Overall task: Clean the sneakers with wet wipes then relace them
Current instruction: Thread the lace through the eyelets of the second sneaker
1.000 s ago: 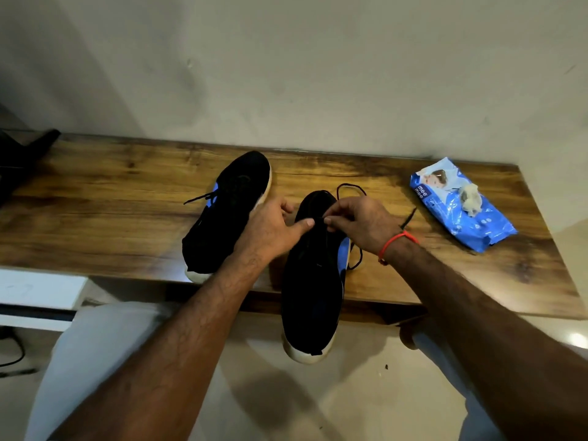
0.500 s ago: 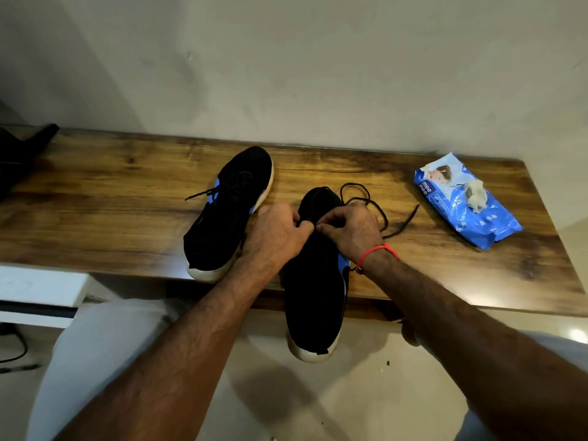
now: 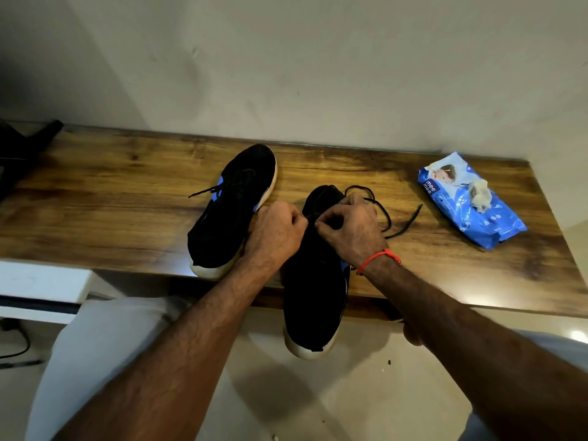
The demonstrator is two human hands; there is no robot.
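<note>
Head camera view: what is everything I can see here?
sneaker being laced: 1, black with white sole, heel overhanging the table's near edge
other sneaker: 1, black, blue accents, on the table, left of the first
lace: 1, black, looping out past the right hand
wipes pack: 1, blue, table's right end
used wipe: 1, greyish, crumpled on the pack
table: 1, brown wood, against the wall
dark object: 1, black, far left, unclear
left hand: curled at the laces
right hand: pinching the lace, red thread on wrist
</note>
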